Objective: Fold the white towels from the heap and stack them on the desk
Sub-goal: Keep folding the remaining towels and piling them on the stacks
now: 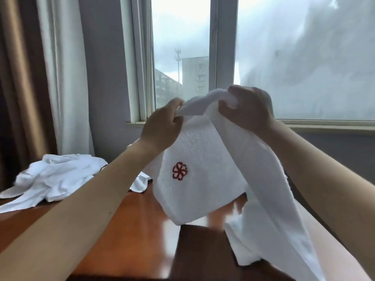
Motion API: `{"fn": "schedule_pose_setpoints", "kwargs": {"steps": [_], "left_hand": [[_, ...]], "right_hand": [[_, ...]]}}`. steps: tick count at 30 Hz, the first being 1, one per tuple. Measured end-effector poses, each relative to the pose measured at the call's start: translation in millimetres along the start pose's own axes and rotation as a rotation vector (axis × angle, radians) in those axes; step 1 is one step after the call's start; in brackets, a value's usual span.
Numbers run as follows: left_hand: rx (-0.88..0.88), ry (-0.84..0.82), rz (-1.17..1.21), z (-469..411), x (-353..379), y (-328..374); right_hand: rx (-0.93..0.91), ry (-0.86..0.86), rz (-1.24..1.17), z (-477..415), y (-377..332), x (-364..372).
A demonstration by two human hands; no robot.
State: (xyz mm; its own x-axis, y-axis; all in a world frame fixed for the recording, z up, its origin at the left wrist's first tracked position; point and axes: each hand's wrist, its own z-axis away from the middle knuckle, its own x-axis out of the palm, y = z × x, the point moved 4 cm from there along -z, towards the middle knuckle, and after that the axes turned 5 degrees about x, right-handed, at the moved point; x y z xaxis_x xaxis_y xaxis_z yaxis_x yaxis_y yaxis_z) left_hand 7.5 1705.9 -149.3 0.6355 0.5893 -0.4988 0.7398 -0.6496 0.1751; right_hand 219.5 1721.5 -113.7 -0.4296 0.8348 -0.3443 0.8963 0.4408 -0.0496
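I hold a white towel (205, 159) with a red flower emblem up in the air above the desk (125, 224). My left hand (162, 126) pinches its top edge. Close beside it, my right hand (247, 110) grips the bunched top edge, and a long part of the towel drapes over my right forearm down to the desk. A heap of crumpled white towels (50, 177) lies on the desk at the left. Some white towel cloth (241, 248) lies on the desk at the lower right, partly hidden by the hanging cloth.
The glossy reddish-brown desk stands against a grey wall under a window (180, 57) with a sill. Curtains (60, 78) hang at the left, behind the heap. A dark patch (200, 252) shows on the desk at the front.
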Motion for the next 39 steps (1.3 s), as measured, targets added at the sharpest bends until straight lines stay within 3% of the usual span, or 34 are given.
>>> {"fn": "schedule_pose_setpoints", "kwargs": {"steps": [6,10,13,17,22,28,32,39], "left_hand": [[0.061,0.038,-0.200,-7,-33,-4],[0.130,0.064,-0.406,12,-38,-31],[-0.006,-0.064,-0.491,30,-23,-68],[-0.275,-0.447,-0.727,66,10,-112],[-0.264,-0.661,-0.389,121,64,-112],[-0.158,-0.968,-0.100,155,123,-91],[-0.210,-0.964,0.024,154,153,-82],[-0.139,-0.985,0.028,136,201,-52]], "right_hand": [[-0.147,0.073,-0.086,-2,-25,4],[-0.160,0.041,-0.103,24,-39,45],[-0.054,-0.226,-0.135,45,-43,92],[0.103,-0.740,-0.175,91,-48,141],[0.165,-1.034,-0.118,152,-47,152],[0.344,-1.116,-0.065,202,-13,143],[0.461,-1.128,-0.005,222,23,132],[0.592,-1.084,0.091,233,81,112]]}}
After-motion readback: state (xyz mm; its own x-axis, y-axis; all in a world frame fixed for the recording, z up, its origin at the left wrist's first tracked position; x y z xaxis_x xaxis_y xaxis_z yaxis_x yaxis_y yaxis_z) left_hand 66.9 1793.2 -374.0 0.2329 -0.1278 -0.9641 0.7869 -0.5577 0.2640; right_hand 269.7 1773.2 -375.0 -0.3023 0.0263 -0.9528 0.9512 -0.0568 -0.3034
